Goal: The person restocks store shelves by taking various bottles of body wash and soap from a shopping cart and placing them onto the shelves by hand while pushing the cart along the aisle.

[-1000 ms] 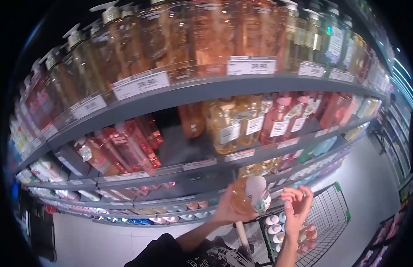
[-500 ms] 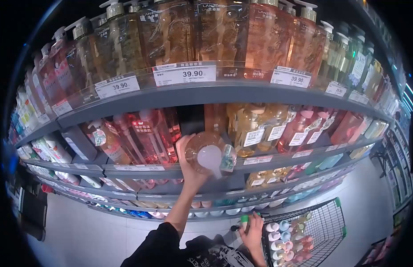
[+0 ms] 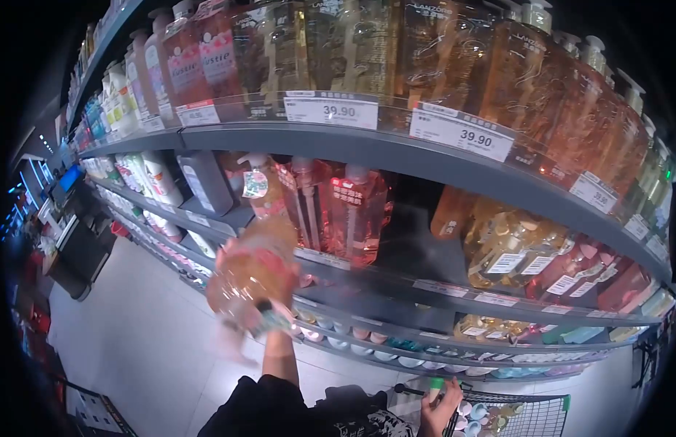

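Observation:
My left hand [image 3: 223, 256] is closed around a clear pump bottle [image 3: 256, 264] of amber-pink liquid, blurred by motion. The bottle is tilted, its pale pump pointing down toward me, in front of the middle shelf. Behind it stands a similar pump bottle [image 3: 263, 191] with a floral tag, beside red bottles [image 3: 358, 218]. Low on the right, my right hand [image 3: 441, 408] is closed on the green-ended handle [image 3: 435, 384] of a shopping cart [image 3: 545, 415]. Part of its grip is hidden.
The upper shelf [image 3: 279, 138] carries large pump bottles and price tags [image 3: 332, 109]. On the middle shelf, yellow bottles [image 3: 509, 247] stand to the right of a dark gap [image 3: 414, 240]. Several bottles lie in the cart. Pale floor [image 3: 155, 320] and a dark counter [image 3: 79, 255] are at left.
My view has turned left. My left hand has moved the bottle left and tipped it from nearly pump-toward-me to a downward slant. The right hand stays at the cart handle.

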The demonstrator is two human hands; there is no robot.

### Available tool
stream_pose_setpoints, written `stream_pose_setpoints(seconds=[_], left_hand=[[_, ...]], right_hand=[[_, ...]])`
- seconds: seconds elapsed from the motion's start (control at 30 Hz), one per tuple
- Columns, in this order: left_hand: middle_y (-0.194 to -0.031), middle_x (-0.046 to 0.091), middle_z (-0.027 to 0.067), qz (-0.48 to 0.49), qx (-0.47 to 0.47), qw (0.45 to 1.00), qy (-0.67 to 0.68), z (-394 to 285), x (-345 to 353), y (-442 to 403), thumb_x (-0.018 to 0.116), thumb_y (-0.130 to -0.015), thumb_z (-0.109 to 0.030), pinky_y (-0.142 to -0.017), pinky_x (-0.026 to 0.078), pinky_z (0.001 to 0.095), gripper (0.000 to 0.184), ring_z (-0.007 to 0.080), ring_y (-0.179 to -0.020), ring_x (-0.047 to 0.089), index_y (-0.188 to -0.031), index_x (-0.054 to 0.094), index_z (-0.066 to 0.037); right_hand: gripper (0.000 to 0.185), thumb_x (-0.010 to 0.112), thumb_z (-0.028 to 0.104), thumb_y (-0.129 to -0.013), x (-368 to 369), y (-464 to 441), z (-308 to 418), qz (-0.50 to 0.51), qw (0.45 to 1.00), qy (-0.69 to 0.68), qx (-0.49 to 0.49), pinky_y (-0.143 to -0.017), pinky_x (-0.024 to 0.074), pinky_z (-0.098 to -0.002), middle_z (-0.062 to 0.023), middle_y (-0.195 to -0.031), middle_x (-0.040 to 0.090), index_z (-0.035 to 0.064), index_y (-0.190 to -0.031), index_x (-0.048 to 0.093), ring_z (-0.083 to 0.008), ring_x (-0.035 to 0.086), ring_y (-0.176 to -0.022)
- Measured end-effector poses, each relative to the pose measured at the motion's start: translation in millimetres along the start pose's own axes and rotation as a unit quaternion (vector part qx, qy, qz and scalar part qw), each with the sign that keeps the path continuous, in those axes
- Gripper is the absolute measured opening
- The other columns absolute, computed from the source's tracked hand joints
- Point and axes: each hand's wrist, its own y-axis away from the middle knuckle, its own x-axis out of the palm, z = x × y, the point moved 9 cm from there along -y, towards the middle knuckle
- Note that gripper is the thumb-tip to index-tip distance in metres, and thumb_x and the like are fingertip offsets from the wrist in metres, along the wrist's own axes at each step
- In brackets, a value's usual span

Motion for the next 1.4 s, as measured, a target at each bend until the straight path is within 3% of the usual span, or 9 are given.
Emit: stream_pose_setpoints(seconds=[0.13, 0.3, 0.53, 0.63, 0.73, 0.83, 0.93, 1.07, 1.4], left_hand=[[-0.129, 0.056, 0.0160, -0.104, -0.055, 0.992, 0.050, 69.0, -36.6, -43.5, 0.088, -0.069, -0.015, -0.102, 0.046, 0.0374, 0.085, 0.0254, -0.118, 0.057, -0.137, 0.041, 0.002], [-0.126, 0.055, 0.0141, -0.040, -0.016, 0.998, 0.035, 130.8, -38.7, -89.4, 0.090, -0.068, -0.011, -0.093, 0.050, 0.0316, 0.082, 0.0208, -0.112, 0.059, -0.134, 0.044, 0.003], [-0.109, 0.062, 0.0083, 0.061, -0.117, 0.991, -0.017, 180.3, 3.2, -96.4, 0.087, -0.068, -0.013, -0.087, 0.049, 0.0304, 0.059, 0.0170, -0.099, 0.060, -0.116, 0.055, 0.000], [-0.102, 0.064, 0.0078, 0.087, -0.132, 0.987, 0.032, 157.0, 21.9, -98.5, 0.085, -0.067, -0.014, -0.085, 0.048, 0.0295, 0.051, 0.0162, -0.095, 0.060, -0.108, 0.058, 0.000], [-0.095, 0.065, 0.0089, 0.105, -0.137, 0.985, -0.001, 178.0, 30.1, -98.5, 0.085, -0.064, -0.020, -0.078, 0.050, 0.0305, 0.055, 0.0174, -0.087, 0.062, -0.108, 0.058, 0.001], [-0.085, 0.067, 0.0105, 0.116, -0.129, 0.982, -0.079, 185.6, 31.4, -98.3, 0.085, -0.061, -0.026, -0.070, 0.051, 0.0323, 0.061, 0.0191, -0.075, 0.063, -0.108, 0.058, 0.002], [-0.086, 0.067, 0.0112, 0.132, -0.140, 0.975, -0.111, 183.3, 32.9, -100.2, 0.085, -0.061, -0.027, -0.071, 0.052, 0.0335, 0.062, 0.0208, -0.076, 0.065, -0.109, 0.058, 0.002], [-0.089, 0.069, 0.0142, 0.154, -0.187, 0.957, -0.159, 189.3, 34.3, -100.5, 0.087, -0.058, -0.035, -0.075, 0.054, 0.0383, 0.079, 0.0288, -0.081, 0.069, -0.121, 0.055, 0.001], [-0.101, 0.069, 0.0216, 0.195, -0.095, 0.960, -0.175, 180.6, 39.6, -102.1, 0.086, -0.065, -0.039, -0.080, 0.054, 0.0436, 0.085, 0.0389, -0.094, 0.068, -0.130, 0.047, -0.001]], right_hand=[[0.058, 0.071, 0.018, -0.068, 5.2, 1.0, -5.7, -0.006, 1.000, -0.009, -0.001, -0.104, 0.0347, -0.0528, -0.0256, -0.137, 0.046, 0.0021, -0.122, 0.053, -0.0455, 0.043, -0.122], [0.059, 0.071, 0.016, -0.068, -2.0, -1.5, 0.9, 0.004, 1.000, -0.016, 0.013, -0.105, 0.0348, -0.0529, -0.0246, -0.139, 0.045, 0.0019, -0.122, 0.053, -0.0452, 0.043, -0.123], [0.062, 0.073, 0.015, -0.068, 3.2, 3.2, -6.1, 0.000, 1.000, -0.018, 0.008, -0.103, 0.0368, -0.0505, -0.0271, -0.143, 0.039, 0.0012, -0.125, 0.051, -0.0456, 0.040, -0.124], [0.059, 0.072, 0.017, -0.075, -5.0, 8.3, -5.5, -0.062, 0.995, -0.031, 0.074, -0.088, 0.0476, -0.0439, -0.0264, -0.125, 0.053, 0.0003, -0.127, 0.049, -0.0387, 0.056, -0.108], [0.047, 0.068, 0.024, -0.086, 33.6, 25.8, -45.3, 0.107, 0.950, -0.140, 0.259, -0.071, 0.0523, -0.0385, -0.0204, -0.092, 0.063, -0.0016, -0.121, 0.049, -0.0295, 0.065, -0.079], [0.032, 0.061, 0.029, -0.092, 34.5, 18.3, -34.7, 0.075, 0.987, -0.073, 0.125, -0.052, 0.0504, -0.0424, -0.0135, -0.057, 0.060, -0.0014, -0.101, 0.054, -0.0334, 0.062, -0.049], [0.034, 0.061, 0.031, -0.094, 32.8, 20.3, -21.3, 0.099, 0.969, -0.133, 0.181, -0.056, 0.0511, -0.0423, -0.0158, -0.061, 0.061, -0.0029, -0.094, 0.054, -0.0299, 0.065, -0.055], [0.034, 0.057, 0.029, -0.098, 48.0, 29.5, -20.4, 0.148, 0.931, -0.239, 0.234, -0.038, 0.0484, -0.0332, -0.0089, -0.054, 0.054, -0.0031, -0.104, 0.049, -0.0186, 0.058, -0.041], [0.033, 0.058, 0.028, -0.097, 62.6, 41.5, -0.7, 0.101, 0.976, -0.098, 0.167, -0.033, 0.0399, -0.0326, -0.0080, -0.057, 0.055, -0.0023, -0.101, 0.046, -0.0165, 0.051, -0.037]])
